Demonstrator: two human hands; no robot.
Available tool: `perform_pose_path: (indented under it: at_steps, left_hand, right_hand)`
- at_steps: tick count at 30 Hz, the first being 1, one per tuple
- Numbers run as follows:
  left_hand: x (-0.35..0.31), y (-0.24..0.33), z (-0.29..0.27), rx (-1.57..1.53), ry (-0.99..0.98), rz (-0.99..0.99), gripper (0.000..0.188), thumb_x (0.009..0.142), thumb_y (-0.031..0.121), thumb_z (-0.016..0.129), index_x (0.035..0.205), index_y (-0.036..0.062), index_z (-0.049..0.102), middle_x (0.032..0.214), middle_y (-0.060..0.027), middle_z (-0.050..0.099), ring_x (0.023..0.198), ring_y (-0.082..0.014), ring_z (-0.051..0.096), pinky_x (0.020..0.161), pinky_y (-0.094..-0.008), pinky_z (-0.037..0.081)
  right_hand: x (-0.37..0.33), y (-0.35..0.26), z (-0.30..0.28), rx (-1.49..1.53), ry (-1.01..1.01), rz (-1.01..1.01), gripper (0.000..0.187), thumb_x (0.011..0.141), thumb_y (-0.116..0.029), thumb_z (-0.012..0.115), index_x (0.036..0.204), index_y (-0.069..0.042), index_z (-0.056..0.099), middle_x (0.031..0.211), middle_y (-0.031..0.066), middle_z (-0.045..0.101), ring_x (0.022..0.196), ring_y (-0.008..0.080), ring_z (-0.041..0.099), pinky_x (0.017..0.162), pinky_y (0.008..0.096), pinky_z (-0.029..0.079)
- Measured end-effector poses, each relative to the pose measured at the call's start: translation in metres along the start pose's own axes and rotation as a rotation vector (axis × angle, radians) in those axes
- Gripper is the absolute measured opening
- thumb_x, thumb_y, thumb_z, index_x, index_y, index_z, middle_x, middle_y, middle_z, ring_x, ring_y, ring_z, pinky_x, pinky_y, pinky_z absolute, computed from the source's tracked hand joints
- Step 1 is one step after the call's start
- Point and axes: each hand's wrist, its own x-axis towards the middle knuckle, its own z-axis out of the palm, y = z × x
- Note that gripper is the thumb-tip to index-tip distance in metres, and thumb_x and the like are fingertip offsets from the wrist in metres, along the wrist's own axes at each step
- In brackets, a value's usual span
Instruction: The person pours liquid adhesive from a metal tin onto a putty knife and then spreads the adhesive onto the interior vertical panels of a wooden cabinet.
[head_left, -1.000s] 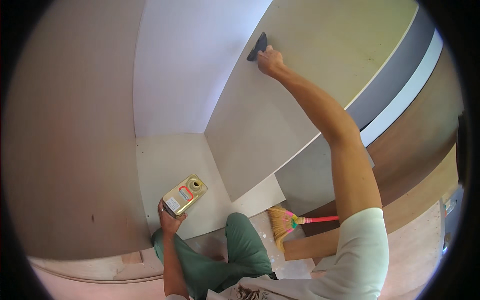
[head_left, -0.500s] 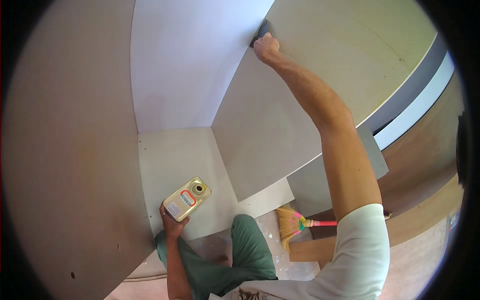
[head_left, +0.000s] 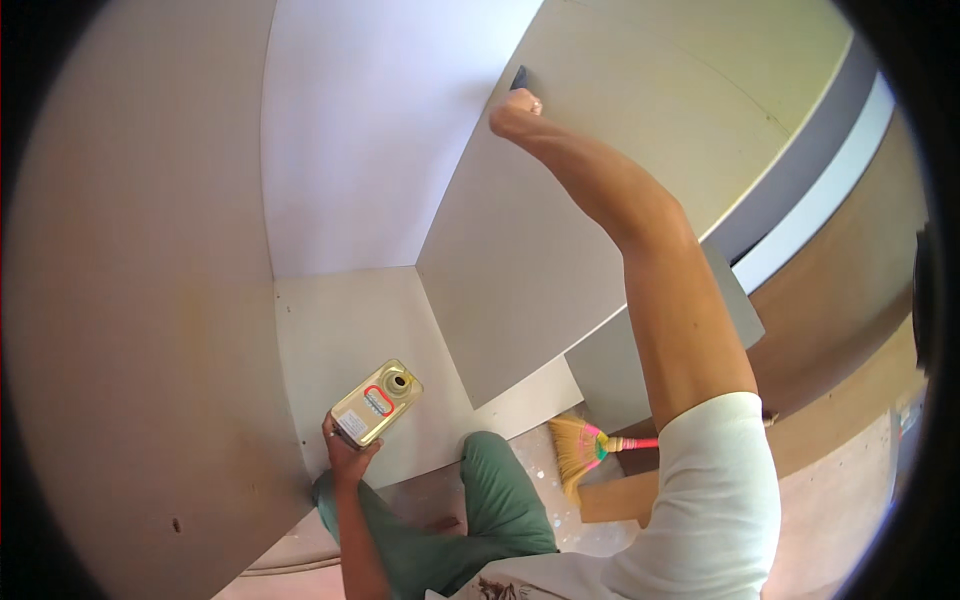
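Note:
My left hand [head_left: 347, 456], low and left of the middle, is closed around the lower end of a gold rectangular tin [head_left: 354, 422] with a round opening, a red-outlined mark and a pale label. My right arm is stretched far up. At its end my right hand [head_left: 516, 110] is closed on a dark, flat thing [head_left: 520, 78], mostly hidden by the fingers. This thing lies against the beige side panel [head_left: 620, 130], beside its seam with the white back panel [head_left: 390, 110].
A tall beige panel [head_left: 140, 280] rises at my left. Below the tin lies a pale base board [head_left: 330, 330]. To the right, a straw broom [head_left: 576, 452] with a red handle rests by a wooden board [head_left: 615, 498]. My green-clad knees are close to the base board.
My right hand has come slightly down along the seam with the dark thing, and its wrist has bent. The left hand keeps its hold on the tin.

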Motion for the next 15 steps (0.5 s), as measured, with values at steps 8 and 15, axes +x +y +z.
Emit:
perform_pose_path:
  at_steps: [8,15]
  left_hand:
    - [0.002,-0.005,-0.012,0.231,0.052,0.081,0.111,0.061,-0.002,0.092,0.151,0.0017,0.027,0.141,-0.0152,0.047,0.131,-0.0261,0.053,0.112,-0.0398,0.046]
    - [0.001,-0.004,0.003,0.226,0.015,0.115,0.112,0.061,-0.003,0.092,0.152,0.0005,0.026,0.141,-0.0150,0.047,0.132,-0.0275,0.052,0.112,-0.0406,0.046]
  right_hand:
    - [-0.055,0.046,0.092,0.082,0.417,-0.207,0.018,0.087,-0.015,0.076,0.104,-0.017,0.082,0.115,-0.0017,0.069,0.107,0.0192,0.068,0.050,0.0355,0.055]
    - [-0.113,0.074,0.075,-0.418,0.031,-0.281,0.040,0.072,-0.010,0.082,0.111,-0.008,0.075,0.098,0.0005,0.072,0.078,0.0192,0.068,0.044,0.0327,0.053]
